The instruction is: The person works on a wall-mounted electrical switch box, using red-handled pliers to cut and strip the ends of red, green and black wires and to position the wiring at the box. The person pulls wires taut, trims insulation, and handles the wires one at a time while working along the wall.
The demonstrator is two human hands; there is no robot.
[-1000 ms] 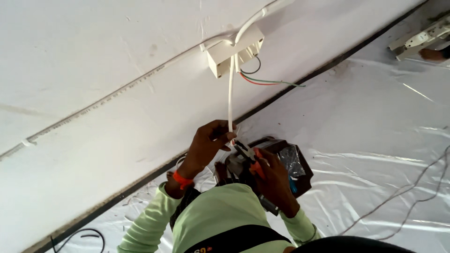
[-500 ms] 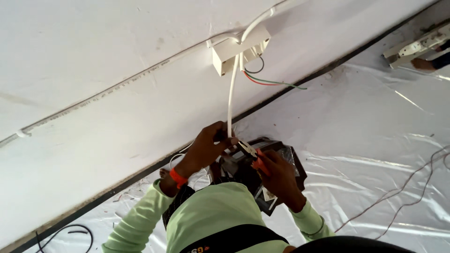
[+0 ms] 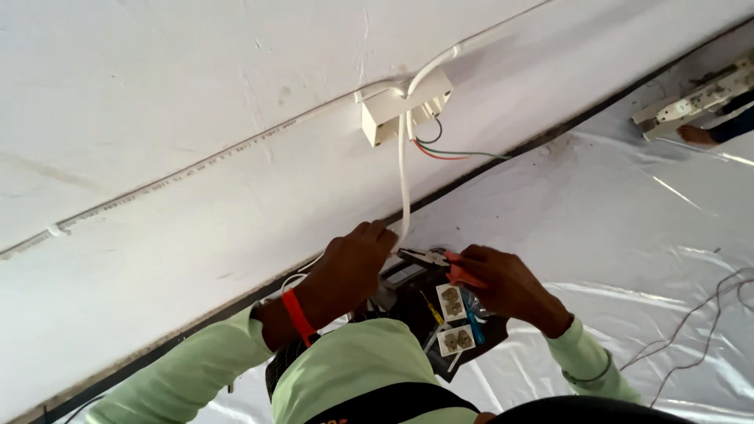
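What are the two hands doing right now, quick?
Left hand: closed on the white cable hanging from the wall box.
Right hand: closed on the red-handled pliers, their tip toward the cable.

Both hands raised before the chest, left hand (image 3: 353, 263) pinched shut, right hand (image 3: 503, 283) clenched

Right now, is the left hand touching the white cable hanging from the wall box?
Touching. The head view shows the left hand with its fingers closed on the white cable below the wall box.
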